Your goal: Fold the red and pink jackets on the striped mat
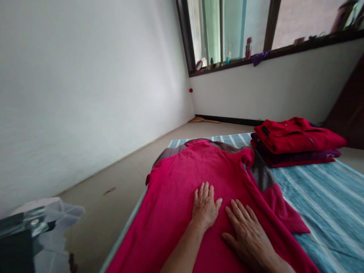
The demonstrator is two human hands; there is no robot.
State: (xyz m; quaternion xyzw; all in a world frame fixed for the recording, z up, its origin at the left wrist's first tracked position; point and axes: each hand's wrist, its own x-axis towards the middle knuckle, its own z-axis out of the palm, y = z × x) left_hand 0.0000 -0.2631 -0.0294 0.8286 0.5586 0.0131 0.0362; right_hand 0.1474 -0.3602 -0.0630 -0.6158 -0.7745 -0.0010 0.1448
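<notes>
A bright pink top (176, 197) with grey shoulders lies spread on a blue striped sheet (321, 189), its collar end pointing away from me. My left hand (205, 204) rests flat on the middle of the fabric, fingers stretched forward. Just to its right and a little nearer, my right hand (247, 229) also lies palm down on the top, fingers apart. Neither hand grips the cloth. One grey and pink sleeve (280, 204) sticks out on the right; the left sleeve is not plainly visible.
Folded red and dark purple clothes (298, 138) are stacked at the far right of the sheet. A white wall (93, 94) runs along the left. Clear plastic wrapping (54, 231) with something dark stands at lower left. Small items line the windowsill (233, 64).
</notes>
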